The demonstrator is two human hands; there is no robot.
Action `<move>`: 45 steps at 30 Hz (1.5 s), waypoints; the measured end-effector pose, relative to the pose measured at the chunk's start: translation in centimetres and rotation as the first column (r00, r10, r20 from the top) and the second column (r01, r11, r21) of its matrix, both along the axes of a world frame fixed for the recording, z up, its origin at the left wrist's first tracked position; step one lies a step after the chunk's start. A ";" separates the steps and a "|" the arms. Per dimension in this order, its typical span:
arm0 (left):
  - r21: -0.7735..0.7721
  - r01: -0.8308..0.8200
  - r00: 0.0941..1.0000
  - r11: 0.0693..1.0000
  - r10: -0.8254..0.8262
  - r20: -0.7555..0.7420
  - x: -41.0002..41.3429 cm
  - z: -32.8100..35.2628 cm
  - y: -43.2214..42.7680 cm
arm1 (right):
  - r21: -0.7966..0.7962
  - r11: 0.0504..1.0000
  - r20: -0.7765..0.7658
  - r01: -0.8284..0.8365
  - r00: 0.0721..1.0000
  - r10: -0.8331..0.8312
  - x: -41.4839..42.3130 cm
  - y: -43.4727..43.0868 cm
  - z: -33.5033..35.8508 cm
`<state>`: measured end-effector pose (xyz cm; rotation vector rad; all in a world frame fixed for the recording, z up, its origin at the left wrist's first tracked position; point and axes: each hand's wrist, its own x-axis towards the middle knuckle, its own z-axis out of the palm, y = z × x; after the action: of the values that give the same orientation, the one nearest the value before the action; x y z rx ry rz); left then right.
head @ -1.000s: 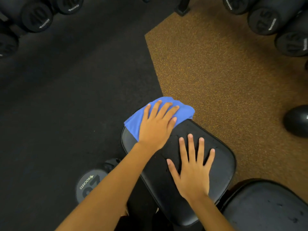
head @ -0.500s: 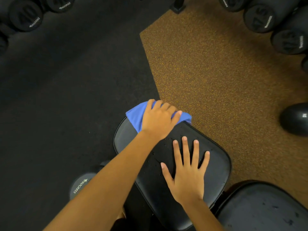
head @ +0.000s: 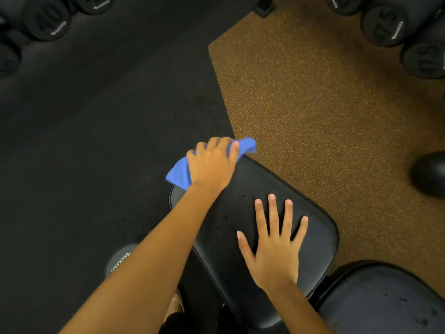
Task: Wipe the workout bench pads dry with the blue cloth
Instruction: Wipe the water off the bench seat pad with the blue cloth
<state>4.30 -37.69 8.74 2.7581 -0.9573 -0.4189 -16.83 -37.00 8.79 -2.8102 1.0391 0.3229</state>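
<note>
A black bench pad (head: 317, 227) fills the lower middle of the head view, with small water drops near its centre. At the pad's far left corner my left hand (head: 212, 165) is curled around the blue cloth (head: 179, 173), whose ends stick out on both sides of the fist. My right hand (head: 274, 244) lies flat on the pad with fingers spread, holding nothing. A second black pad (head: 385, 300) with wet spots shows at the lower right.
Black dumbbells (head: 48, 18) lie at the upper left and more dumbbells (head: 390, 22) at the upper right. Another dumbbell end (head: 120, 260) sits on the dark floor left of the bench. A dark round weight (head: 429, 173) rests on the brown speckled mat (head: 313, 104).
My left hand went from flat on the cloth to a fist bunching it, sliding toward the pad's far left edge. My right hand stayed flat on the pad.
</note>
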 end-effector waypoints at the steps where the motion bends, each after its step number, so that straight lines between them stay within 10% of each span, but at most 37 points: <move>1: 0.020 -0.112 0.991 0.993 0.113 -0.065 0.5 0.1 0.6 | -0.001 1.000 -0.002 0.000 1.000 0.000 0.0 0.0 0.0; 7: -0.020 -0.408 0.897 0.913 0.397 -0.194 -0.1 0.4 4.5 | 0.006 1.000 -0.008 0.012 1.000 -0.012 0.1 0.1 0.1; 12: -0.003 -0.225 0.974 0.974 0.225 -0.005 -0.4 0.0 2.7 | -0.007 1.000 0.006 0.007 1.000 -0.007 0.1 0.2 -0.1; 17: -0.097 -0.262 0.956 0.960 0.244 -0.161 0.5 0.0 4.4 | -0.017 1.000 0.007 0.005 1.000 -0.005 0.1 0.2 -0.2; 28: -0.289 -0.787 0.611 0.545 0.630 -0.479 -7.1 0.3 9.7 | -0.026 1.000 0.017 0.008 1.000 -0.007 -0.1 0.2 -0.3; 41: -0.283 -0.852 0.509 0.440 0.570 -0.645 -6.4 -0.1 10.6 | -0.030 0.999 0.026 0.016 1.000 -0.015 0.0 0.3 -0.3; 45: -0.319 -0.794 0.601 0.518 0.587 -0.542 -5.5 -0.4 10.0 | -0.032 0.999 0.030 0.015 0.999 -0.014 0.0 0.2 -0.3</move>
<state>-1.22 -27.66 8.36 2.1450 0.2009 -0.4083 -16.82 -36.75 8.44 -2.8254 1.0681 0.2641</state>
